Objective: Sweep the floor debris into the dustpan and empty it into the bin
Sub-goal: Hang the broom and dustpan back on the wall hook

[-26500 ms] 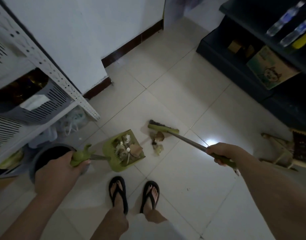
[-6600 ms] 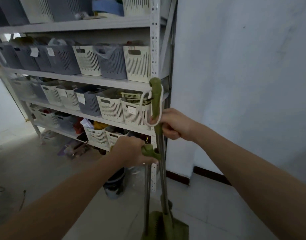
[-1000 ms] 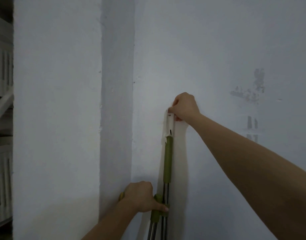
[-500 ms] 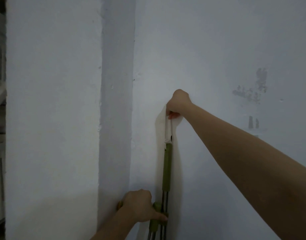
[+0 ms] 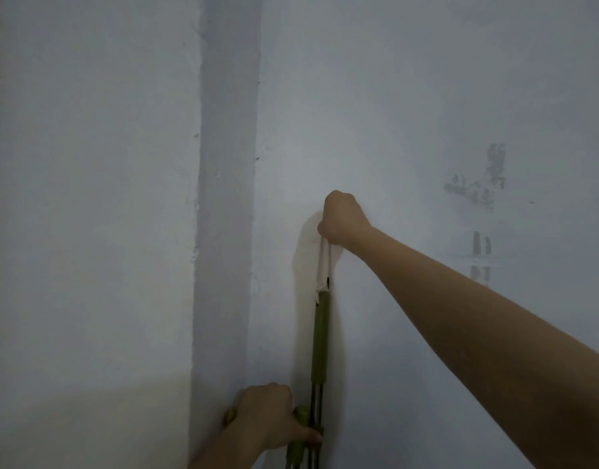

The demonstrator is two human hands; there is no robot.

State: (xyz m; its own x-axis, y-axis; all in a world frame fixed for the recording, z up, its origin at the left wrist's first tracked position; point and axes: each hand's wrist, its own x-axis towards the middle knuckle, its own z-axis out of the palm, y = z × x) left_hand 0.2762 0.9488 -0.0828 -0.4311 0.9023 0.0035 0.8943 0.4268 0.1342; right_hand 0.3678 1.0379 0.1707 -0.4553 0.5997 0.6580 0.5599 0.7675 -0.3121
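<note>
Two hands hold our tools flat against the pale painted wall [image 5: 426, 96], just right of a shallow vertical step in the plaster. Our right hand [image 5: 342, 221], a closed fist, pinches the white cord loop [image 5: 325, 262] that rises taut from the top of the broom's long olive-green handle [image 5: 321, 333]. Whatever peg or nail the loop should catch is hidden behind the fist. Lower down, our left hand [image 5: 271, 418] is wrapped around the green grip of the dustpan handle [image 5: 299, 434], pressing it beside the broom's metal shaft. The dustpan's scoop and the bin are out of view.

We judge the hanging to be the risk: if the loop misses its hook when the fist lets go, both tools could slide down the wall and clatter. Letting go with the left hand too soon could let the dustpan tip sideways.

We can read no brand, label or writing; the grey smudges on the far right of the wall are not legible.
</note>
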